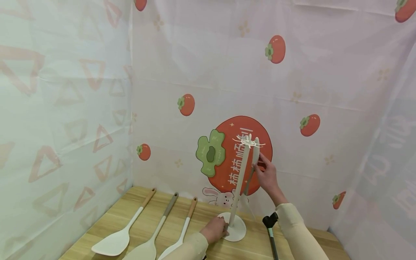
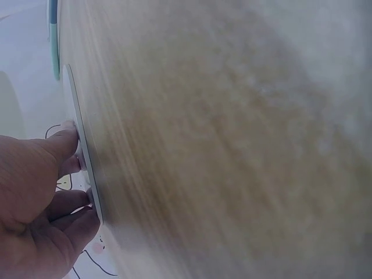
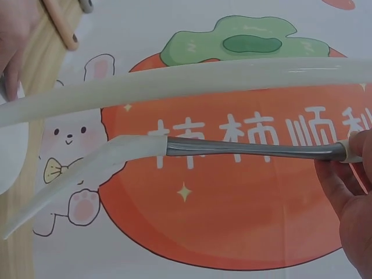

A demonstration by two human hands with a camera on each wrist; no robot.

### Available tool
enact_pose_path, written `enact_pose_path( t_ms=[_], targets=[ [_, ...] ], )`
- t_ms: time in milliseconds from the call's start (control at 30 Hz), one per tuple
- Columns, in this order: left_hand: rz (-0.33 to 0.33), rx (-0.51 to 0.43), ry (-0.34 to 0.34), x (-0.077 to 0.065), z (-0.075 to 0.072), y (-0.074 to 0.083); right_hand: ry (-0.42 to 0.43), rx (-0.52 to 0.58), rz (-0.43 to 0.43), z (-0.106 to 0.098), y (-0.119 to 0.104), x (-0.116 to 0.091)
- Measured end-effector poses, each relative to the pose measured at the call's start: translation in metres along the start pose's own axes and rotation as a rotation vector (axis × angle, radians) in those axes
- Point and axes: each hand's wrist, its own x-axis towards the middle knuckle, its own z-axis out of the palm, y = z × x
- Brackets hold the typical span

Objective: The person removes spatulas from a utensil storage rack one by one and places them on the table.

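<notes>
A cream stand has a round base (image 1: 238,234), an upright pole (image 1: 240,177) and a ring of hooks (image 1: 248,141) on top. Beside the pole my right hand (image 1: 267,175) pinches the upper part of a spatula (image 3: 250,149), which hangs head-down. Its grey shaft runs to a cream head, seen nearly edge-on in the right wrist view. The spatula's upper end overlaps the hooks in the head view. Low down, my left hand (image 1: 214,230) grips the base at its left side; the left wrist view shows thumb and bent fingers (image 2: 78,229) on the disc's rim.
Three long-handled turners lie on the wooden table at left: one white (image 1: 115,242), one grey-handled (image 1: 146,249), one wooden-handled (image 1: 185,231). A black tool with a mint band (image 1: 271,231) lies right of the base. A patterned cloth wall (image 1: 227,72) stands close behind the stand.
</notes>
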Motion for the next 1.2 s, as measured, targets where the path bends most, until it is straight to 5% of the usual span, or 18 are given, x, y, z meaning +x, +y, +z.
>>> enact_pose_path(
  t_ms=[533, 800, 1200],
  targets=[
    [0.051, 0.009, 0.02, -0.002, -0.001, -0.001, 0.006, 0.025, -0.029, -0.015, -0.045, -0.008],
    [0.054, 0.008, 0.046, 0.003, 0.01, -0.008, 0.025, 0.035, -0.044, -0.02, -0.04, -0.006],
    [0.018, 0.003, 0.01, -0.001, 0.003, -0.003, 0.058, -0.015, -0.072, -0.029, -0.034, -0.007]
  ],
)
